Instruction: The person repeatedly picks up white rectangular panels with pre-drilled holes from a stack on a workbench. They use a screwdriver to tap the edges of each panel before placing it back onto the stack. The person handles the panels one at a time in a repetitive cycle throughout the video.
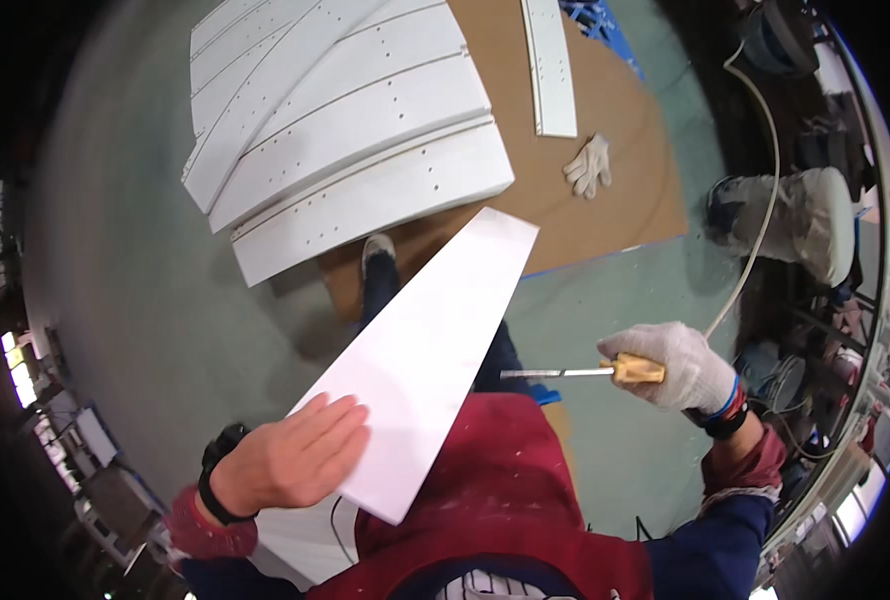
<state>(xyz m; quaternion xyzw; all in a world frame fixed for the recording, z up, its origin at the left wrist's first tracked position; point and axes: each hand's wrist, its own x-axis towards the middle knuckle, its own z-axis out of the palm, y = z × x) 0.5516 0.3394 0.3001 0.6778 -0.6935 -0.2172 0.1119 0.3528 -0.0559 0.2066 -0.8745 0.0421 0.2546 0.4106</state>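
A long white panel (427, 370) slants across my lap, its far end pointing up and to the right. My bare left hand (300, 450) lies on the near left part of it, fingers stretched out flat on the surface. My right hand (670, 365), in a pale knitted glove, is closed round the yellowish handle of a screwdriver (595, 373). Its thin metal shaft points left toward the panel, with a gap between them. The underside of the panel and what carries its weight are hidden.
White drilled and grooved boards (365, 130) are stacked ahead on a brown sheet (625, 200). A narrow white strip (550, 70) and a loose glove (590, 165) lie on it to the right. A pale hose (770, 180) hangs along the right, near a wrapped cylindrical bundle (795, 220).
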